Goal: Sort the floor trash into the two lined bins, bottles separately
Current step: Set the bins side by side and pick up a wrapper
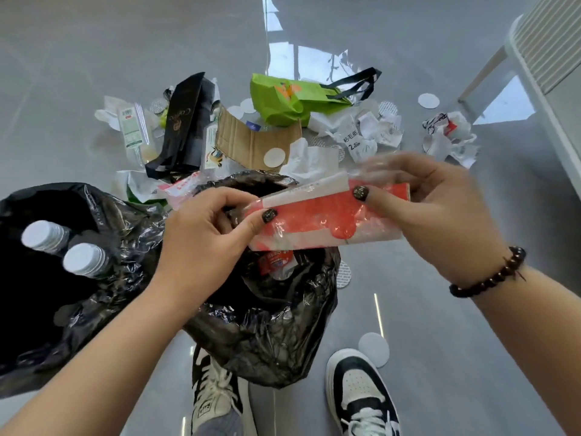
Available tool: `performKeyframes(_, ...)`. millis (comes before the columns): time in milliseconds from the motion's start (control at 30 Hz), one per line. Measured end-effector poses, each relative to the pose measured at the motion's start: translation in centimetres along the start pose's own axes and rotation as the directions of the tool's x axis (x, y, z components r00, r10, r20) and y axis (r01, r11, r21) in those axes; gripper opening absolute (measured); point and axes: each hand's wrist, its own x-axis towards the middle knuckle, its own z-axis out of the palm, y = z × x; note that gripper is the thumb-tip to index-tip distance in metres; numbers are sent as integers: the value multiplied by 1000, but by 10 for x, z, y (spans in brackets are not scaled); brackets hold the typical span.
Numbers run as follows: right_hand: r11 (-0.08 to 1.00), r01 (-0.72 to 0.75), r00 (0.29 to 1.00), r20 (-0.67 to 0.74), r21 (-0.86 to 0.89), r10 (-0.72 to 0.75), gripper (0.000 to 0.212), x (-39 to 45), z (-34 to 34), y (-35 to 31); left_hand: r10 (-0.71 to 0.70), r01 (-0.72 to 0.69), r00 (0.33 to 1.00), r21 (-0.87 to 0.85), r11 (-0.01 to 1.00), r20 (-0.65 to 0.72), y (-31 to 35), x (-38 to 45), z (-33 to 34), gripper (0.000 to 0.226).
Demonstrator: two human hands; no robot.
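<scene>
A red and white plastic wrapper (327, 215), crinkled and partly clear, is stretched flat between two bare hands. The left hand (207, 234) pinches the wrapper's left end, thumb pressed on top with a dark painted nail, the other fingers curled underneath. The right hand (430, 209) pinches the right end the same way, thumb on the front and fingers folded behind the plastic; a band of dark wooden beads (490, 273) circles that wrist. Both grips are narrow and closed on the wrapper.

Directly under the wrapper sits a bin lined with a black bag (276, 328), its mouth open; a red and white packet (276, 262) lies inside. To the left of the left hand stands a second black-lined bin (103, 297), holding two clear bottles with white caps (63, 250).

Beyond the hands, on the glossy grey floor (440, 341), lies a spread of trash: a torn piece of brown cardboard (251, 140), a long black paper bag (185, 127), a green fabric bag with black handles (292, 99), a clear plastic sleeve with a green label (132, 130), crumpled white paper (377, 130) and several white round discs (428, 100).

Below the grip, nearest the camera, are two black and white sneakers (361, 394), with one more white disc just beside the right shoe. A white ribbed piece of furniture (547, 48) stands at the far right.
</scene>
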Motion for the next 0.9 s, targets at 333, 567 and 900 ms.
performKeyframes(333,524,478,773,621,-705,130,20,59,121,31,40,-23,975,78,997,-219,-37,-29,2,34)
performKeyframes(567,204,652,549,640,-731,538,16,73,159,55,48,-43,968,26,999,-245,-49,-39,10,39)
performKeyframes(900,823,491,865,48,-286,-499,17,15,35,34,-24,52,978,133,990,-208,-58,-48,11,41)
